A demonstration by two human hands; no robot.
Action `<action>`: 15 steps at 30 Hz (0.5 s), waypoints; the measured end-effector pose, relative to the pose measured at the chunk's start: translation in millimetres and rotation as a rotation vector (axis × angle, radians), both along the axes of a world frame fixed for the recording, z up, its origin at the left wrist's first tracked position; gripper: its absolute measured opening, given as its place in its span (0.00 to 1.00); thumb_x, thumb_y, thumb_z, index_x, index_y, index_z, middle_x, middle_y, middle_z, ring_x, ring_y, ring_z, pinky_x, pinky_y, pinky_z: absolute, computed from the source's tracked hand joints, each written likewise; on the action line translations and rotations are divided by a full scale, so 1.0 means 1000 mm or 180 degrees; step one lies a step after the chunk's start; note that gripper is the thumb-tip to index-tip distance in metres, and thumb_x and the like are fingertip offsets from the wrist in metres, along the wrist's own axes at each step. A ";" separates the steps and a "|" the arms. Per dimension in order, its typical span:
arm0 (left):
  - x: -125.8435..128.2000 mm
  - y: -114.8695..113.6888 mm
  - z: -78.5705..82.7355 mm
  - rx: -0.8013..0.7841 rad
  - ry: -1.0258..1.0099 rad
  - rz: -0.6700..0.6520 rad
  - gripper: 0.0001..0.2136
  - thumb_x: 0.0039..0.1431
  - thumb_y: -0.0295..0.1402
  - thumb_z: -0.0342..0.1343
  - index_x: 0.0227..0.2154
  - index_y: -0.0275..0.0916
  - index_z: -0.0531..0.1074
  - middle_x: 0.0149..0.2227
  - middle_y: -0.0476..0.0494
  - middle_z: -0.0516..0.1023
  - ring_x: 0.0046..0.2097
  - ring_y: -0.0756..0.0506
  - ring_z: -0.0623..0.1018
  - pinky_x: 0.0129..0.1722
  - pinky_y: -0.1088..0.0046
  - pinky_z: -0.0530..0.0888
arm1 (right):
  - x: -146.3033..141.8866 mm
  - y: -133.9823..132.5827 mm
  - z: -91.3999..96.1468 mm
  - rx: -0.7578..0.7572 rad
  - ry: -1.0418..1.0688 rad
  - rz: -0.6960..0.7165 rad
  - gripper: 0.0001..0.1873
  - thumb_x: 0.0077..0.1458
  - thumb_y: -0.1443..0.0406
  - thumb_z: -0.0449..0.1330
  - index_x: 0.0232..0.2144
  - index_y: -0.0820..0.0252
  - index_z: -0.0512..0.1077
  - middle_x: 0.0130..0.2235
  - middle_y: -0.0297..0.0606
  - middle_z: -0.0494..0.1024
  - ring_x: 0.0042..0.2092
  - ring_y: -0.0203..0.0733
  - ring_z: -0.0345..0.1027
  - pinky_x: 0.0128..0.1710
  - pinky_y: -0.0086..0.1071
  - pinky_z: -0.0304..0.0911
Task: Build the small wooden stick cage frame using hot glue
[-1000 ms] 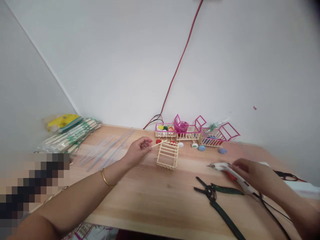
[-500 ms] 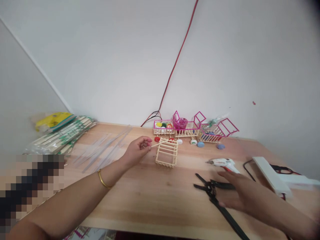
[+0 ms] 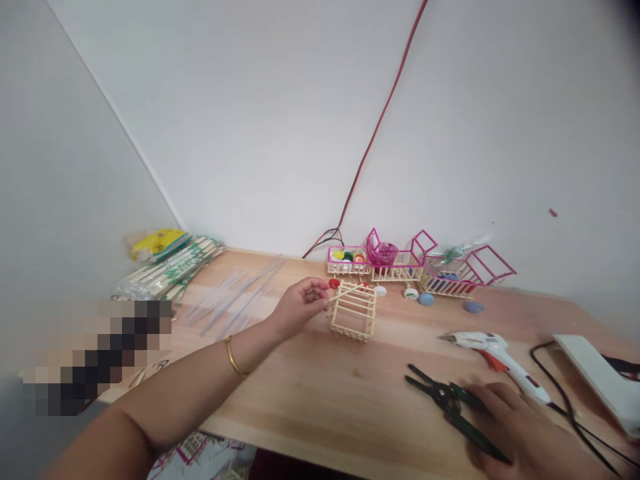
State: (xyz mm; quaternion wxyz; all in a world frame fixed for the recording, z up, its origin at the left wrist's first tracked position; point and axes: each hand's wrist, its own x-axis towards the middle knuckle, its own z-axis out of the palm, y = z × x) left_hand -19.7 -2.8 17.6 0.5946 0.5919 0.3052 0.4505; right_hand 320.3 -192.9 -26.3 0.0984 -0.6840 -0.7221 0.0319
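Pinching a thin pale stick (image 3: 345, 292) by one end, the thumb and fingers of the left hand (image 3: 303, 303) are closed, the other fingertips curled toward the palm. The stick slants over the far edge of the small wooden frame (image 3: 354, 311); whether it touches there, I cannot tell. The frame is boxy and made of bare, unpainted sticks, with several crossbars, open gaps between them and stubby ends along its near edge. It sits on the table (image 3: 300, 407), just right of the left hand.

To the right of the frame and nearer the person, the right hand (image 3: 520, 427) lies low, back upward, fingers bent about the handles of the green pliers (image 3: 445, 395). It is blurred, so I cannot tell how firmly it is closed. The pliers' jaws stand apart, pointing toward the frame.

The left forearm, with a gold bracelet (image 3: 233, 357) at the wrist, slants in from the near left; the right arm comes from the near right.

Right of the frame lies a white glue gun (image 3: 495, 350). Beyond it stands a pink-edged cart (image 3: 397, 270); clear plastic strips (image 3: 240, 300) lie to its left.
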 end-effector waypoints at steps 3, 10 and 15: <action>0.000 -0.005 0.005 -0.0155 -0.0109 -0.0042 0.17 0.43 0.36 0.65 0.36 0.36 0.69 0.30 0.49 0.71 0.29 0.53 0.72 0.28 0.77 0.67 | -0.016 0.004 0.016 0.0129 0.0279 0.0074 0.31 0.37 0.65 0.58 0.48 0.48 0.64 0.49 0.45 0.72 0.54 0.61 0.63 0.52 0.52 0.61; 0.000 -0.017 0.012 -0.0244 -0.0423 -0.0288 0.16 0.46 0.34 0.65 0.37 0.36 0.69 0.30 0.51 0.70 0.28 0.54 0.73 0.27 0.78 0.66 | -0.088 0.037 0.059 0.0495 0.0824 -0.0076 0.29 0.47 0.61 0.54 0.53 0.53 0.56 0.52 0.46 0.70 0.54 0.56 0.65 0.51 0.46 0.63; 0.001 -0.019 0.011 -0.0491 -0.0660 -0.0496 0.17 0.46 0.32 0.65 0.38 0.37 0.68 0.31 0.51 0.70 0.26 0.55 0.72 0.25 0.79 0.63 | -0.119 0.062 0.066 0.0445 0.0915 0.0153 0.28 0.47 0.61 0.55 0.52 0.57 0.58 0.51 0.47 0.70 0.53 0.55 0.64 0.51 0.47 0.62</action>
